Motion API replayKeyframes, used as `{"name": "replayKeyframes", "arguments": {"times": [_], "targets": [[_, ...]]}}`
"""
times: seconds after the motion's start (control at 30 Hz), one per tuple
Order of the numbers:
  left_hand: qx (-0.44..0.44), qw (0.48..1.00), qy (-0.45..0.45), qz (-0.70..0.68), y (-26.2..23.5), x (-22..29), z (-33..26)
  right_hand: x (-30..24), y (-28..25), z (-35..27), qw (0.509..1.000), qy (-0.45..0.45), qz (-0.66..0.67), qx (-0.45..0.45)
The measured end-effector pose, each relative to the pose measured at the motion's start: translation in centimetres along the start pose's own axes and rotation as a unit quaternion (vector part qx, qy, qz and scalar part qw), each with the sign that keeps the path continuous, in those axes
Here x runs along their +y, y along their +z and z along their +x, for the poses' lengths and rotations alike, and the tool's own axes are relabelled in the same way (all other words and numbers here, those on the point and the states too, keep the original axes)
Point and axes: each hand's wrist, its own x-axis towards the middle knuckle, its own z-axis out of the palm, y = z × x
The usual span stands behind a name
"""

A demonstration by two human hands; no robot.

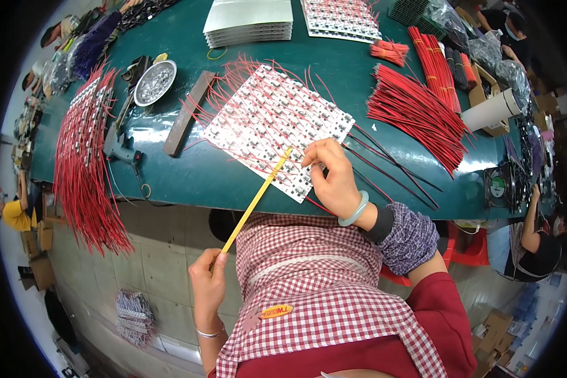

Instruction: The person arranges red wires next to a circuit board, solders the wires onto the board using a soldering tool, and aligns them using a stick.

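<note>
A white panel of small circuit boards [236, 129], with many thin red wires rising from it, lies at an angle near the table's front edge. Below that edge, my left hand [208, 277] is closed around the lower end of a long, thin yellow stick [252, 205]. The stick slants up to the right, its far end over the panel. My right hand [334, 176] is over the panel's right corner, fingers bent and pinched together; what they hold, if anything, cannot be made out. Several dark red and black wires [390, 165] extend right from the panel.
A grey bar [188, 116], a metal bowl of small parts [155, 83] and a teal power tool [121, 151] lie left of the panel. Wired boards [85, 126] hang over the left edge. Red wire bundles [416, 113] lie right; stacked boards [249, 19] stand behind.
</note>
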Motion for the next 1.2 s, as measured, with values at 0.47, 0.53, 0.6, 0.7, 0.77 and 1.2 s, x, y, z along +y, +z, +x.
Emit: {"name": "replayKeyframes", "arguments": {"times": [0.47, 0.53, 0.6, 0.7, 0.77, 1.2], "targets": [[-0.014, 0.995, 0.092, 0.024, 2.8, 3.0, 5.1, 1.5, -1.7, -0.2, 0.992, -0.047, -0.027, -0.112], [-0.018, 0.993, 0.111, 0.033, 3.1, 3.4, 6.2, 1.6, -1.7, -0.3, 0.992, -0.044, -0.003, -0.117], [-0.030, 0.988, 0.147, 0.043, 3.6, 3.6, 7.3, 1.7, -1.8, -0.3, 0.992, -0.041, 0.007, -0.117], [-0.048, 0.991, 0.118, 0.041, 4.6, 5.6, 8.4, 1.9, -2.1, -0.3, 0.991, -0.039, 0.019, -0.126], [-0.058, 0.988, 0.132, 0.055, 5.5, 6.4, 9.3, 1.9, -2.3, -0.3, 0.989, -0.037, 0.029, -0.138], [-0.072, 0.985, 0.121, -0.096, 8.3, 5.3, 11.3, 2.7, -7.2, 0.8, 0.972, -0.114, -0.186, -0.085]]}}
